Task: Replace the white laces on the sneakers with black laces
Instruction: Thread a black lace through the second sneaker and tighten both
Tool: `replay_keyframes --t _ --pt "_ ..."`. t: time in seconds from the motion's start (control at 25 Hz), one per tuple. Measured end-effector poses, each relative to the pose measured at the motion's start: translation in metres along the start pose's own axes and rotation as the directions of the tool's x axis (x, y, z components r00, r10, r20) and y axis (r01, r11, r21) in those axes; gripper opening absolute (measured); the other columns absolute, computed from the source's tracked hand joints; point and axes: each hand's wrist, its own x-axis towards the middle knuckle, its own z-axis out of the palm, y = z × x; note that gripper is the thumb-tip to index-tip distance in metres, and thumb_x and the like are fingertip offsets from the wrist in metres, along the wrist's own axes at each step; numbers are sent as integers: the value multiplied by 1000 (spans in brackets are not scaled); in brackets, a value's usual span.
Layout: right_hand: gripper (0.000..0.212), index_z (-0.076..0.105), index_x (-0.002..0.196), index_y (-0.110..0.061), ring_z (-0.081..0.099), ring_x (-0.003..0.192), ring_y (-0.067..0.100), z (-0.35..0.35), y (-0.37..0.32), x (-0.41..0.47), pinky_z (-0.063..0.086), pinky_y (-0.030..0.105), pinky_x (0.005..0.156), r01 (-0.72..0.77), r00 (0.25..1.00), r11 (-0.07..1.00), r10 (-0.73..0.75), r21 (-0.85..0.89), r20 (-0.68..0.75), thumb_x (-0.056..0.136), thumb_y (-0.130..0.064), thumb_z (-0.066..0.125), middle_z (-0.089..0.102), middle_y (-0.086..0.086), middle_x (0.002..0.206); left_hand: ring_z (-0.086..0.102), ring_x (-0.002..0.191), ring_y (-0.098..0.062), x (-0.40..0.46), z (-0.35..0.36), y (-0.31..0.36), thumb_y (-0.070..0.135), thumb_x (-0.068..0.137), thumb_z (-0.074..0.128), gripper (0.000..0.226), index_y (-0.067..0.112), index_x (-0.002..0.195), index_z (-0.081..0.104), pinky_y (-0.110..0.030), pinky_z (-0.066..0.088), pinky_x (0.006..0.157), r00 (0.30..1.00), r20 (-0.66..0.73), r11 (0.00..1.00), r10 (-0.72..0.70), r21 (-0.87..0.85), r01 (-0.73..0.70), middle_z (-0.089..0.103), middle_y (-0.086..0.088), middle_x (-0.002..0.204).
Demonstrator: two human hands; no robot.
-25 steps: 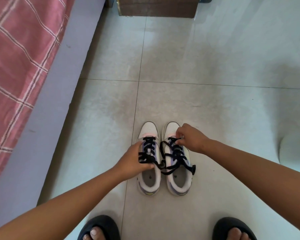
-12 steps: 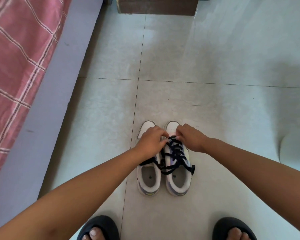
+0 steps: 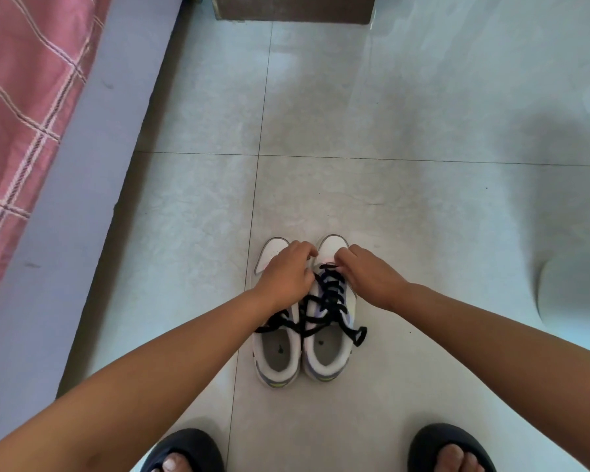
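Two white sneakers stand side by side on the tile floor [image 3: 406, 97], toes pointing away from the person. Landmark: right sneaker [image 3: 327, 335].

Left sneaker [image 3: 276, 349] touches the right sneaker along its inner side. Black laces [image 3: 331, 298] are threaded up the right sneaker; loose ends spill across both openings, one end lying on the floor just beside the right sneaker's outer edge.

Left hand [image 3: 285, 279]: fingers curled, over the toe end of the left sneaker, fingertips reaching the right sneaker's top lace row. Whether it pinches the lace cannot be told.

Right hand [image 3: 372, 277]: fingers curled at the same row; grip on the lace cannot be told.

Near the person, two feet in dark sandals [image 3: 184, 451]. Far left of the right sneaker, a bed with a pink checked cover [image 3: 24, 97].
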Motion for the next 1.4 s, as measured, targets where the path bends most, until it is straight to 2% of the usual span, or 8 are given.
replay_keyframes --t 0.12,0.32,0.48,0.6,0.8,1.0,1.2,1.4 --pt "12 45 107 -9 37 81 19 1 -3 5 40 34 70 27 999 997 -25 -76 28 97 -11 39 44 6 96 50 115 -17 1 4 4 21 89 61 37 13 124 54 -31 39 98 993 74 995 94 -31 -92 53 -2 125" --pt "13 43 105 -8 37 80 20 4 -10 5 38 33 68 -3 999 991 7 -137 31 94 -4 37 50 11 103 48 116 -14 -6 15 7 25 82 70 53 12 129 48 -14 32 90 999 38 987 2 -161 4 50 0 126" --pt "10 43 102 -9 46 78 24 -2 -8 -4 35 31 65 -74 996 987 80 141 -40 98 -18 41 47 5 91 53 105 -10 -5 11 8 30 82 70 37 16 112 55 -19 40 86 993 -14 965 -119 -236 112 56 4 113" --pt "14 55 101 -10 51 87 21 2 -10 -16 39 26 75 -97 989 962 123 254 -87 95 -22 52 51 4 98 54 99 -14 -1 10 11 27 90 60 18 12 100 63 -21 39 81 992 -64 989 -109 -109 101 55 -1 106" --pt "17 62 103 -5 54 96 23 12 -27 -17 42 28 81 -239 947 926 288 293 -139 93 -15 53 53 11 111 53 101 -24 3 18 27 19 92 53 23 5 108 60 -31 42 78 998 21 980 -51 194 46 50 -10 113" --pt "22 57 110 -4 53 97 30 5 -40 -5 41 32 72 -292 955 955 294 49 -40 93 -10 43 50 14 115 61 90 -36 16 13 38 4 84 51 17 2 67 54 -31 38 62 957 59 955 -283 110 275 45 -12 74" --pt "36 43 126 -1 47 113 33 -8 -50 5 42 34 85 -245 956 950 270 -192 116 90 1 46 39 18 127 59 103 -31 21 7 48 1 90 43 22 -6 102 60 -33 46 77 928 130 934 -349 134 332 60 -21 110" --pt "34 44 128 -2 46 115 31 -10 -53 9 40 32 88 -198 957 939 247 -282 151 94 -3 41 40 19 129 59 99 -36 16 7 41 0 87 45 16 -5 82 59 -33 41 68 942 158 953 -297 113 281 55 -18 87"
